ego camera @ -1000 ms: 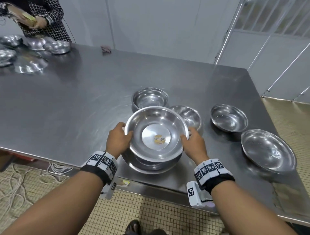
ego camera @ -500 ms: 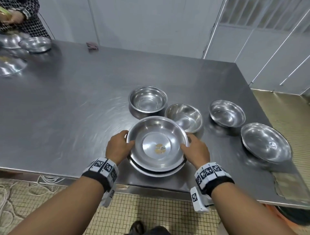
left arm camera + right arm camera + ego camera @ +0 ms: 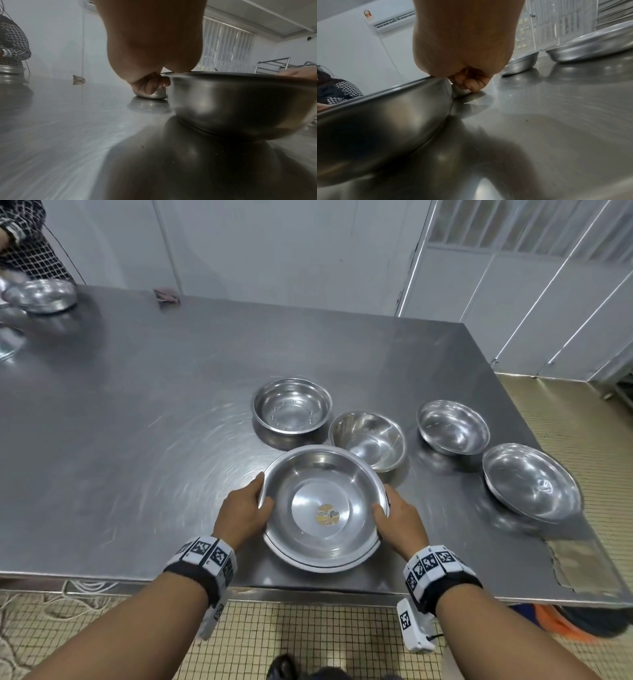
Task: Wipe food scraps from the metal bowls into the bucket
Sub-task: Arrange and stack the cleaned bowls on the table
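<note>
Your left hand (image 3: 244,512) and right hand (image 3: 401,518) grip opposite rims of the wide round stainless-steel bowl (image 3: 323,501) with a yellow sticker on its base; thumbs lie over the rim, fingers (image 3: 150,86) curl beneath it. This bowl sits nested in a second steel bowl (image 3: 322,561) (only its rim shows) on the brushed steel counter (image 3: 137,412), near the front edge. Four more steel bowls stand just beyond and to your right. An orange-rimmed dark bucket (image 3: 582,623) sits on the floor under the counter's right corner.
</note>
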`<state>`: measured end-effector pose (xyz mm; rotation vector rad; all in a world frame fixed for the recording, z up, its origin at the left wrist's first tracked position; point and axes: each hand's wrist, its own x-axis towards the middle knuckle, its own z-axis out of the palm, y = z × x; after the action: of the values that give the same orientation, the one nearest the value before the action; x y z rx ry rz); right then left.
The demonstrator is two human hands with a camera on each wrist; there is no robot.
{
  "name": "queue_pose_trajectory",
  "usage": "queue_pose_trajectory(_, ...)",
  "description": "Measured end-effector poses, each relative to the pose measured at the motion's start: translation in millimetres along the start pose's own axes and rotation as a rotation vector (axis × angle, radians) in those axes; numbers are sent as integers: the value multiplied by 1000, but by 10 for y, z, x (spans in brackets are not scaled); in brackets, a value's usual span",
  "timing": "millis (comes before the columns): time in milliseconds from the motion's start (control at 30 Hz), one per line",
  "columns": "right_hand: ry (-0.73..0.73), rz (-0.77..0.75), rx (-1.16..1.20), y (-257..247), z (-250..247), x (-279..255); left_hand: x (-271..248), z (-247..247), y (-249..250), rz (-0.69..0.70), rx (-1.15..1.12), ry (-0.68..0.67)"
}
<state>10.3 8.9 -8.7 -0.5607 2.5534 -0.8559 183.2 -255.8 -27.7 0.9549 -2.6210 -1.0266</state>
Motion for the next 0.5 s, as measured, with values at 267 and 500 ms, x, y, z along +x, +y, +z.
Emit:
queue_pose_trajectory(267, 87, 12, 51, 319, -134, -84, 9, 184, 303, 30, -56, -27)
queue_pose_trajectory(500, 165, 44, 54, 553, -350, -134, 25, 289, 599, 89, 103, 118)
